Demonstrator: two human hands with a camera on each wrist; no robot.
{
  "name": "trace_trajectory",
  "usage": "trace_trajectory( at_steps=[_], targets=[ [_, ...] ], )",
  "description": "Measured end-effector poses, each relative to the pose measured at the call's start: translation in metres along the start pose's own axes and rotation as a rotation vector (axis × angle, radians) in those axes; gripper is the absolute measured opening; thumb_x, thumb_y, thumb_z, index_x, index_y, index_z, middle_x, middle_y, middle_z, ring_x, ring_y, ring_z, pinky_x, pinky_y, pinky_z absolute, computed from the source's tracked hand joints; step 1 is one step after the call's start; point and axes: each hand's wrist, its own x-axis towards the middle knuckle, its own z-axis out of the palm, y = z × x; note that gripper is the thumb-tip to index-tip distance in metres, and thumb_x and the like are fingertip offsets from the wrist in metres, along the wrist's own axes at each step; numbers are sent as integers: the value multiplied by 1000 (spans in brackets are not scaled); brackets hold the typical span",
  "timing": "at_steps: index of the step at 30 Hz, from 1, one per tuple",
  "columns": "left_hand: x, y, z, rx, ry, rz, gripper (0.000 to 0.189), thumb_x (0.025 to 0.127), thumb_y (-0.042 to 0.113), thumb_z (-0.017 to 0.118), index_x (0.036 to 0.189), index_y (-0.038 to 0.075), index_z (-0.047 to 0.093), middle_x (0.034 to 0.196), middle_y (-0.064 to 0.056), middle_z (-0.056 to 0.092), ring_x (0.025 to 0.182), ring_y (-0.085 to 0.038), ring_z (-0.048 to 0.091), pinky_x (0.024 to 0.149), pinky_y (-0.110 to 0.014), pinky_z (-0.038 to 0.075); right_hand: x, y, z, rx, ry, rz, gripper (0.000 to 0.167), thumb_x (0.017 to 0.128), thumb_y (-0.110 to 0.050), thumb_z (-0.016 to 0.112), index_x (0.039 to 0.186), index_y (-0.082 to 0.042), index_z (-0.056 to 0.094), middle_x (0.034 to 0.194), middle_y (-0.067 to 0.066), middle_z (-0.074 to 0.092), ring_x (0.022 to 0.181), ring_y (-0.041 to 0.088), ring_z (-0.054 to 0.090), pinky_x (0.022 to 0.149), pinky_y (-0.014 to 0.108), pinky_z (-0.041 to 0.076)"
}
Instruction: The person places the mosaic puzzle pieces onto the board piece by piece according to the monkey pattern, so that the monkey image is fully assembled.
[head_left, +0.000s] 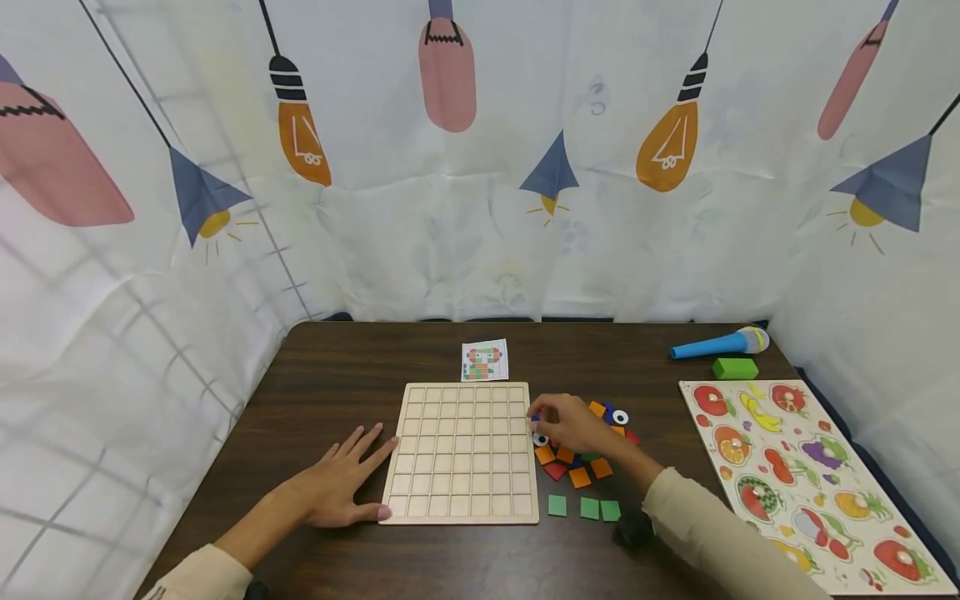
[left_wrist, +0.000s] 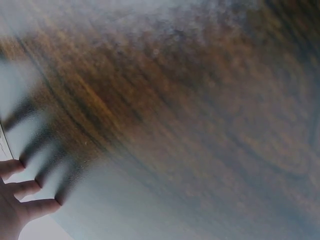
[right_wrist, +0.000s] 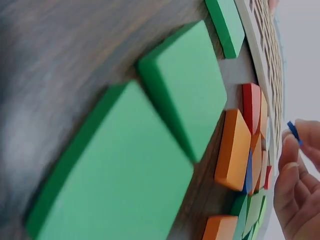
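Between thumb and fingertips, my right hand pinches a small blue tile near the right edge of a wooden grid board. The board's square cells hold no tiles. My left hand lies spread on the table at the board's left side, thumb on its lower left corner. Below and around the right hand is a pile of orange, blue, red and green tiles, including an orange tile. Three green tiles, one of them a separate green tile, lie in front of the pile.
A small card with a coloured grid picture lies behind the board. At the right is a fruit puzzle board, with a green block and a blue toy microphone behind it. A patterned curtain hangs behind the table.
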Motion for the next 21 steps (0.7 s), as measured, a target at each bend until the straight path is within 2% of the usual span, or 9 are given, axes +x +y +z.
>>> trace_trajectory(
  at_steps=[7,11,16,21],
  targets=[
    [0,1,-2,-3,-5,-9,98,89,71,57,161,15,22,165,-26,17,147,-56,19,105,-77,27,10,-5,10,20,7,75,16,98,-10,63,113,-8,69,81,0,63,57,11,57,52,24,47],
    [0,2,-2,-5,-10,-12,98,89,71,56,161,15,22,165,-26,16,148,-56,19,105,-77,26,15,-8,12,31,6,68,15,96,-8,64,110,-6,69,78,0,64,55,11,54,52,24,46],
    [-1,2,-3,-6,-14,-14,97,89,71,56,161,16,21,165,-25,16,148,-55,18,105,-77,26,20,-11,14,56,-9,97,11,96,-13,68,106,-8,70,79,-1,65,55,12,58,53,26,50],
    [-1,3,-3,-3,-12,-13,97,89,71,56,161,16,21,165,-25,16,148,-55,19,105,-77,26,22,-12,16,38,-16,91,11,95,-15,70,104,-9,72,77,-2,63,54,11,57,52,25,49]
  ],
)
